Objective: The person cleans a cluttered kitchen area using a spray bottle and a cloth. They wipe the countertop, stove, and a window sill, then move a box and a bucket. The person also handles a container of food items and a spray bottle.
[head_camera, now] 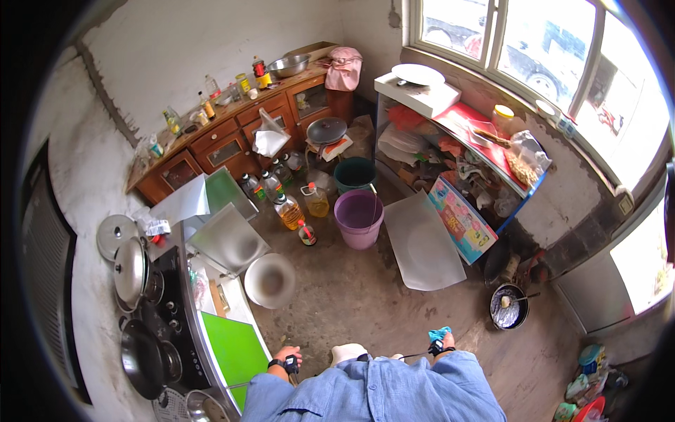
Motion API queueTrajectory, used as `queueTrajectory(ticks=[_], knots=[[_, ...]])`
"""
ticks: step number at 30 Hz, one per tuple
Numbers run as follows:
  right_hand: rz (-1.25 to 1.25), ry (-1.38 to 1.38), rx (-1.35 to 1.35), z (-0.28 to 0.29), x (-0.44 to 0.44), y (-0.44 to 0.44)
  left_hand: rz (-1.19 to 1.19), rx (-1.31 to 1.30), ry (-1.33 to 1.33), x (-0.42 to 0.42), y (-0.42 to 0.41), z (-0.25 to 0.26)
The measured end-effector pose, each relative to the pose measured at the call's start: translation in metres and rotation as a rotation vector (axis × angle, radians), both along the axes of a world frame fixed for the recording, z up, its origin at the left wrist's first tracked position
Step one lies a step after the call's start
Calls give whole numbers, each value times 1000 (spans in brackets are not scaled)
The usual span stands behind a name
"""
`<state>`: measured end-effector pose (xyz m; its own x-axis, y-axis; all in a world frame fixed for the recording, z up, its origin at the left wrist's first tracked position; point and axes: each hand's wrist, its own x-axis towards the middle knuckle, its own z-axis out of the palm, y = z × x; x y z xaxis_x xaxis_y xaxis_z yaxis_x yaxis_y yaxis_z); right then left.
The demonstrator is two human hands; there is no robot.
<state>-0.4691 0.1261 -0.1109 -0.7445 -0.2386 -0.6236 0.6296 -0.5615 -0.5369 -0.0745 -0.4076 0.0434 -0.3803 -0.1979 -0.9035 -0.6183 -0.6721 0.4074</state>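
Note:
My right hand (448, 342) hangs at my right side, closed on a crumpled blue cloth (437, 334). My left hand (289, 354) is low on the other side, beside the green cabinet door (232, 345); its fingers are partly hidden and nothing shows in it. Each wrist wears a dark strap with a small device. Ahead on the concrete floor stands a purple bucket (359, 232), with a dark green bucket (354, 174) behind it. Nearer on the left is a white basin (269, 281), close to an opened cabinet door (230, 240).
Along the left run a gas stove (182, 337) and a wok (141, 358). Several bottles, including an oil jug (290, 212), stand mid-floor. A grey sheet (424, 245) and a printed box panel (463, 220) lean against a shelf on the right. A foil-lined pan (507, 308) lies nearby.

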Motion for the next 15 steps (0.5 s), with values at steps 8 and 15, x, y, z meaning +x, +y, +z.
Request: queueTrajectory(ticks=[8,15], knots=[[194,-189,111,55,-31,-171,237,90,-27,64,-3,-22],[298,-179,-70,93,-67,-296,279,-78,32,39,-39,-10]])
